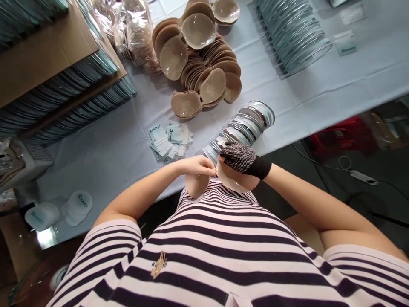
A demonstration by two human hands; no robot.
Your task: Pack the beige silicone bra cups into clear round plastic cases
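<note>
Pinching the middle of the pair of beige cups (236,182) with closed fingertips, the bare left hand (202,165) works beside the gloved right hand (239,157), which grips the pair's right half. The pair hangs just past the near edge of the surface (124,136), so a loosened grip would probably drop it. Tugging the halves apart too hard might strain the join. The row of clear cases (244,128) stands just beyond the glove; a careless knuckle could topple it. Likewise, the left forearm could scatter the loose packets (171,140).
</note>
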